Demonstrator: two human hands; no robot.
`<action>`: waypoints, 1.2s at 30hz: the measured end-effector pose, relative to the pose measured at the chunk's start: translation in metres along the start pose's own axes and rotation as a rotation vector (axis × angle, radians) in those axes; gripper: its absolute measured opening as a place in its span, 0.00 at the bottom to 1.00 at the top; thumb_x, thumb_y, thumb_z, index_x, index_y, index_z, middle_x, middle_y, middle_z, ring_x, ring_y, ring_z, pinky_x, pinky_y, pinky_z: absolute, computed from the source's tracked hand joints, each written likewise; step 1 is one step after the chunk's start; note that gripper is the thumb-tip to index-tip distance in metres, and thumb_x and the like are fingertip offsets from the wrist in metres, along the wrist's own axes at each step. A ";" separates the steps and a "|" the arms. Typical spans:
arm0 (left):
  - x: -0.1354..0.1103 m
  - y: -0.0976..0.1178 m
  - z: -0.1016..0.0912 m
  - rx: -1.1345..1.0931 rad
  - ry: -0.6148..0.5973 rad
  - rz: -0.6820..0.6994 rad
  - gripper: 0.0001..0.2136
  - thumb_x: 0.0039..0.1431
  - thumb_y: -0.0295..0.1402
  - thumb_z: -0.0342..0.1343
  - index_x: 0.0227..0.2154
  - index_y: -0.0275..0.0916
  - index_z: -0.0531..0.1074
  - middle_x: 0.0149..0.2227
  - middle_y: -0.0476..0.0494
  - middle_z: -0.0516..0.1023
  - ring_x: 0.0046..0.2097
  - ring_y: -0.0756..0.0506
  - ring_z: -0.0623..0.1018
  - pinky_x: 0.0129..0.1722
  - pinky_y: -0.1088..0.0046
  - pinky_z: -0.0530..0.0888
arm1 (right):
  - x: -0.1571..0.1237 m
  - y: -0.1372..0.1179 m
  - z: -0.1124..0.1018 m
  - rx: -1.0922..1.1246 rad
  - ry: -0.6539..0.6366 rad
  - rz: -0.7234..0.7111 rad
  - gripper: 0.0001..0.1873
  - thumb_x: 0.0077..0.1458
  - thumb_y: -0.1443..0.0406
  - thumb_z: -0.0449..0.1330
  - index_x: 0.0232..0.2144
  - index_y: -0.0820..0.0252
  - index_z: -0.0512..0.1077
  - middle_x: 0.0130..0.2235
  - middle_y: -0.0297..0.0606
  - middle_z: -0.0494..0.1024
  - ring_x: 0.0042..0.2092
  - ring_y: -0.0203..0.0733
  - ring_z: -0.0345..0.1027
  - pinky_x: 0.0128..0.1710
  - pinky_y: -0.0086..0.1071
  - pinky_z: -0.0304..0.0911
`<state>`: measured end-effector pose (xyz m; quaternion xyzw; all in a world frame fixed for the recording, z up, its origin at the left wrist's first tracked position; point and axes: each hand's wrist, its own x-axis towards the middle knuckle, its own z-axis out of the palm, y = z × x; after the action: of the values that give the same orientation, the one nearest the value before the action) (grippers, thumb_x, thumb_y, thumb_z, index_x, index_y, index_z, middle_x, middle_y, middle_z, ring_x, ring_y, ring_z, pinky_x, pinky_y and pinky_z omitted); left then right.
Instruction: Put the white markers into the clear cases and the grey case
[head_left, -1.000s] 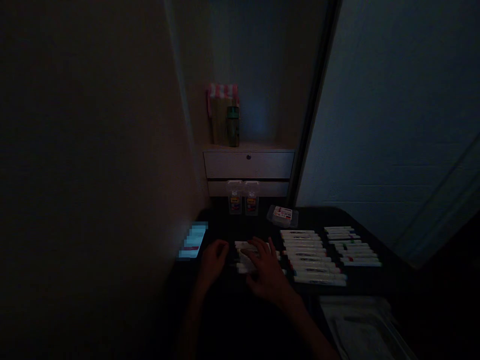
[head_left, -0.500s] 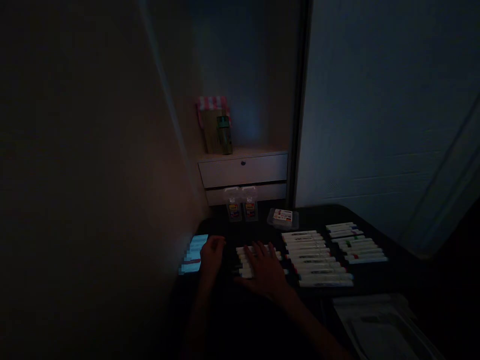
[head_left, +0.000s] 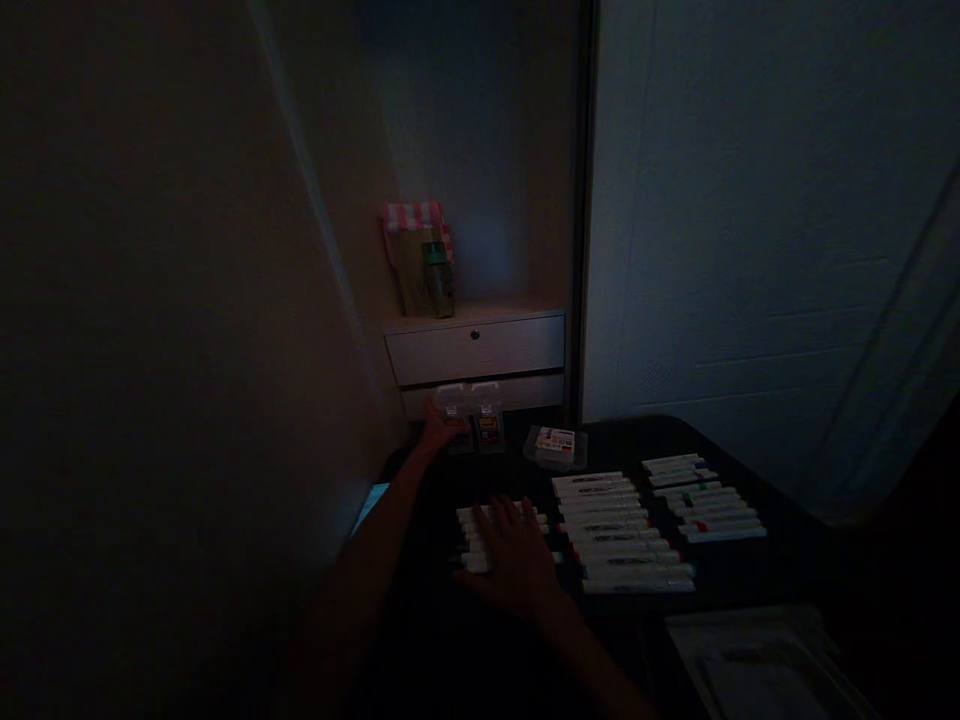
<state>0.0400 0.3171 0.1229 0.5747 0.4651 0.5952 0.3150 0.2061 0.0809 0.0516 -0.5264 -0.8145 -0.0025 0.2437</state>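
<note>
My left hand (head_left: 438, 432) is stretched out to the left one of two upright clear plastic cases (head_left: 453, 400). Its fingers are apart at the case's left side and front; whether they grip it is hard to see in the dim light. Beside it stands the other clear case (head_left: 488, 420), with a coloured label. My right hand (head_left: 517, 560) lies flat, fingers spread, over a row of white markers (head_left: 474, 540) on the dark table. The palm and fingers hide part of that row.
More white markers lie in a long row (head_left: 622, 535) and a further group (head_left: 709, 500) to the right. Behind them sits a flat clear box (head_left: 555, 448). A lit screen (head_left: 370, 503) is at the left edge. Drawers (head_left: 480, 350) and a bottle (head_left: 439, 285) stand at the back.
My left hand has moved forward from beside the lit screen to the left clear case, its fingers spreading. My right hand stays on the markers. The view has shifted slightly.
</note>
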 end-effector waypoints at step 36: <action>-0.264 0.061 -0.118 -0.022 0.160 -0.069 0.27 0.49 0.40 0.70 0.51 0.42 0.68 0.52 0.39 0.82 0.52 0.36 0.83 0.50 0.62 0.80 | 0.000 -0.013 -0.002 0.062 0.250 -0.087 0.31 0.61 0.46 0.62 0.60 0.55 0.71 0.61 0.46 0.76 0.66 0.59 0.62 0.71 0.66 0.30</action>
<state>-0.0286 0.0319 0.0868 0.5052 0.5017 0.6332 0.3036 0.1962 0.0744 0.0562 -0.4782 -0.7996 -0.0536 0.3593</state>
